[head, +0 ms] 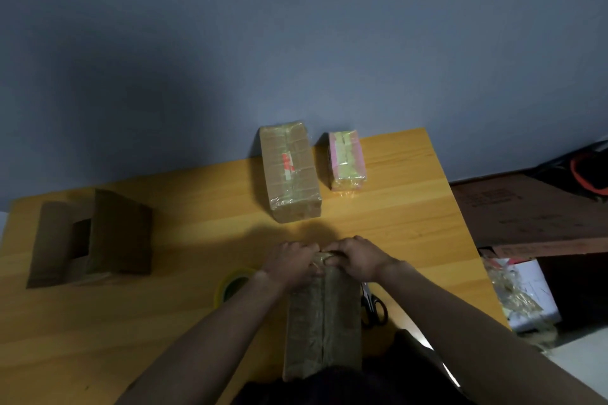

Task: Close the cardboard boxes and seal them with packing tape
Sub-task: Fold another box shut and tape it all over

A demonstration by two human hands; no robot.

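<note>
Far left on the table (197, 322) sits an open box (90, 237), flaps up, not yet sealed. Next along, the tape roll (232, 284) lies flat, half tucked under the left forearm. Now the action: the left hand (291, 261) is curled over the far end of the box in hand (324, 322), fingers bent down on the top edge, apparently pressing tape there, though the strip itself is hard to make out in this dim light. That box lies lengthwise in front of the person, its near end at the body. The right hand (357, 258) mirrors it, fingers curled on the same edge, the two hands almost touching. To do this well, I'd say: rub the tape end down flat over the corner, thumbs working outward from the seam, no bubbles. Scissors (373, 306) lie just right of the box. Further back, two sealed boxes, a brown box (289, 171) and a pink box (347, 159), stand side by side against the wall.
</note>
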